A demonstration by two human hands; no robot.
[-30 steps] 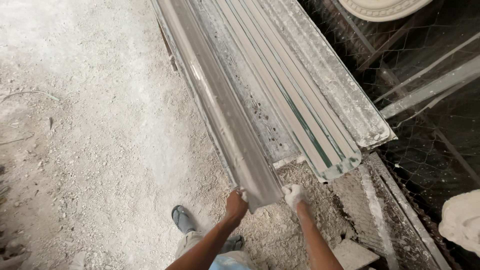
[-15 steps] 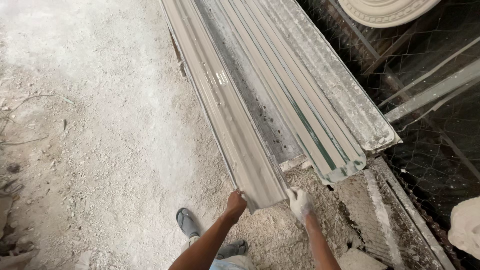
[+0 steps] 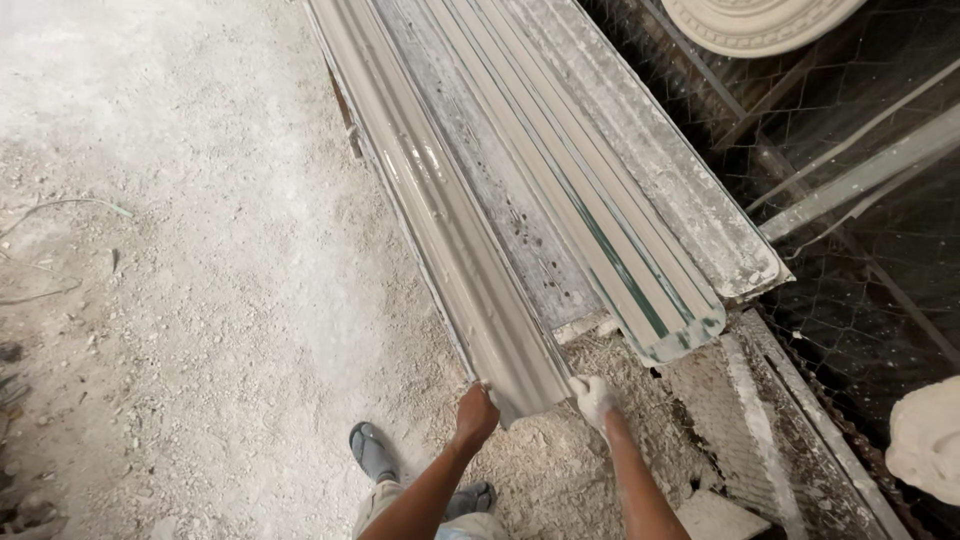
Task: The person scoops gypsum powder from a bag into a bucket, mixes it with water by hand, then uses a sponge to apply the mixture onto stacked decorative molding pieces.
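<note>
A long grey moulded strip (image 3: 440, 210), wet and glossy, runs from the top of the head view down to my hands. My left hand (image 3: 477, 415) grips its near end on the left edge. My right hand (image 3: 594, 397), coated in white plaster, grips the right corner of the same end. The strip lies along the left side of a long workbench (image 3: 520, 230), its near end held just past the bench's edge.
Beside the strip lie a green-edged ribbed mould (image 3: 600, 240) and a plaster-crusted board (image 3: 680, 190). Wire mesh (image 3: 860, 250) and a round plaster ornament (image 3: 750, 20) are at right. The floor (image 3: 200, 300) is covered in white rubble. My sandalled foot (image 3: 372, 452) stands below.
The view has shifted slightly down and left; both hands keep their grip on the strip's end, which has drawn a little toward me.
</note>
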